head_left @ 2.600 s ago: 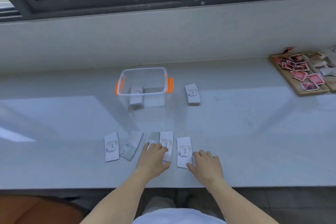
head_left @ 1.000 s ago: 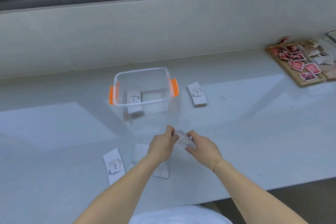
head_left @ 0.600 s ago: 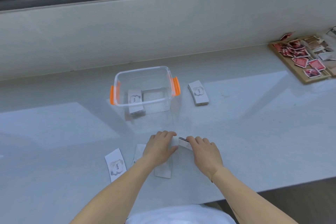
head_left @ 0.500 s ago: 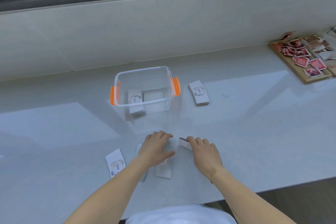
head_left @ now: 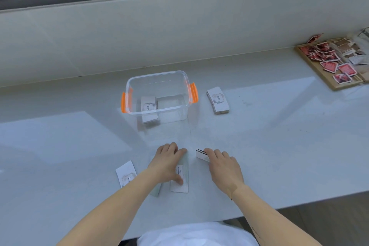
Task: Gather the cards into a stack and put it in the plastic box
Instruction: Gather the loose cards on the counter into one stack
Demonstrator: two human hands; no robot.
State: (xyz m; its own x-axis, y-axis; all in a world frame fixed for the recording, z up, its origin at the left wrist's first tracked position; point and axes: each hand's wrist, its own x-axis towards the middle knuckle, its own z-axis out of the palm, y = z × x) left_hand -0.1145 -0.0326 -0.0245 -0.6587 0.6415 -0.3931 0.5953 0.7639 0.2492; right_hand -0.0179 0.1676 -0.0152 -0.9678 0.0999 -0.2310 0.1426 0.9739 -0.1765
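Observation:
A clear plastic box [head_left: 127,89] with orange handles stands on the white counter, a stack of white cards [head_left: 148,106] inside it at the left. My right hand [head_left: 223,166] holds a thin stack of cards [head_left: 202,155] just above the counter. My left hand [head_left: 166,163] lies flat, fingers spread, on a loose card [head_left: 181,182]. Another card [head_left: 156,190] pokes out under my left wrist. A single card [head_left: 126,173] lies further left. A separate card stack [head_left: 218,100] rests to the right of the box.
A wooden tray [head_left: 339,86] with several red and brown packets sits at the far right. A low wall and a window frame run behind the counter. The counter's front edge passes just below my forearms.
My hands came apart and lowered to the counter: the right kept the small stack, the left slid down onto the loose card.

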